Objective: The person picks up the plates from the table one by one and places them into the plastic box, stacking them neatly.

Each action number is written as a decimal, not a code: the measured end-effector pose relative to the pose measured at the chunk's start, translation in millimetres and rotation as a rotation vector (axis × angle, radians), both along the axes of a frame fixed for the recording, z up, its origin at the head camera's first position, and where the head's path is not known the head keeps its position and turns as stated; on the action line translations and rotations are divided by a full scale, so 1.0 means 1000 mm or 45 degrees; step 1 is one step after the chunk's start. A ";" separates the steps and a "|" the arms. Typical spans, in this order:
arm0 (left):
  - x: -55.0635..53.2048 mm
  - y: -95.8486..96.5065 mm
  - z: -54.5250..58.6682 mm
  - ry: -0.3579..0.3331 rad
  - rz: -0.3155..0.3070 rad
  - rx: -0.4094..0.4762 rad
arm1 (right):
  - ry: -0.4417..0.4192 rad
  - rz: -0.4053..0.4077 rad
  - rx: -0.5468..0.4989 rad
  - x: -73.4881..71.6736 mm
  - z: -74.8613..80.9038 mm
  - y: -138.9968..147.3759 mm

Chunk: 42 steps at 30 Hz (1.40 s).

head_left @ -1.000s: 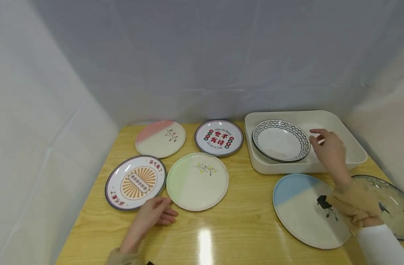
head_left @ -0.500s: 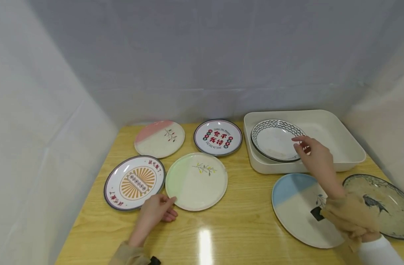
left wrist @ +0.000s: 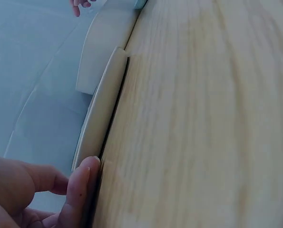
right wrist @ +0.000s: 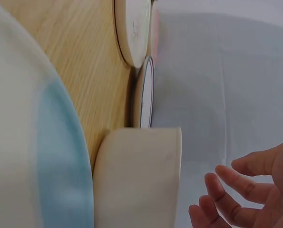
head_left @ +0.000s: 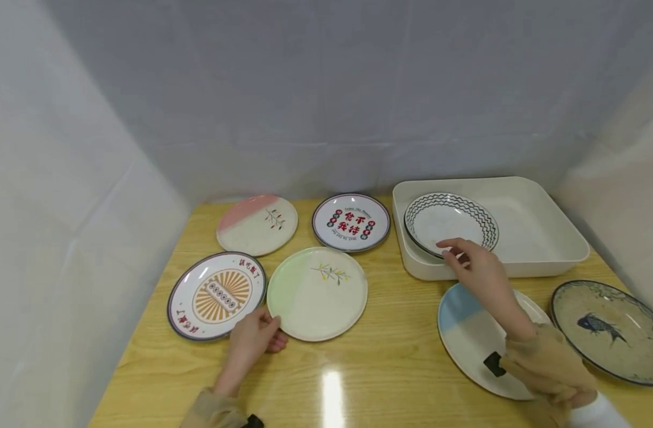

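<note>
Right grip (head_left: 478,270) over tub (head_left: 428,271), gap only in right-wrist view.

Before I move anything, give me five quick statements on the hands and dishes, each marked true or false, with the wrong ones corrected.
1. The left hand is at the edge of the green-and-cream plate. True.
2. The right hand grips the fish plate. False: the right hand holds nothing.
3. The wavy-patterned dish is inside the white bin. True.
4. The pink-and-cream plate is in the bin. False: the pink-and-cream plate lies on the table, left of the red-lettered plate.
5. The fish plate lies to the right of the blue-and-cream plate. True.
</note>
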<state>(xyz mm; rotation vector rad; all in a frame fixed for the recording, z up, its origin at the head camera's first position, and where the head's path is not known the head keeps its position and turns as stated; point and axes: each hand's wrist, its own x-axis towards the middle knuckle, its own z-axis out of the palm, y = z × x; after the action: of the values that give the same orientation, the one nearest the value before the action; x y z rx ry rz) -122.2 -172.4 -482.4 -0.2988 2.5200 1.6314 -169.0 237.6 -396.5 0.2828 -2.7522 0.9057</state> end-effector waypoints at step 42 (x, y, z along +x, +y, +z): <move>0.007 0.001 0.000 0.078 0.120 0.587 | -0.199 0.163 -0.114 0.020 -0.025 -0.045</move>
<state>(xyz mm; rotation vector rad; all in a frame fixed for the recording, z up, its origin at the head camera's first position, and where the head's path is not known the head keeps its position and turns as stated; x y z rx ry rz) -115.1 -171.9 -482.4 -0.3212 2.1070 2.2187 -149.1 192.4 -421.4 0.3917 -2.8517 1.1252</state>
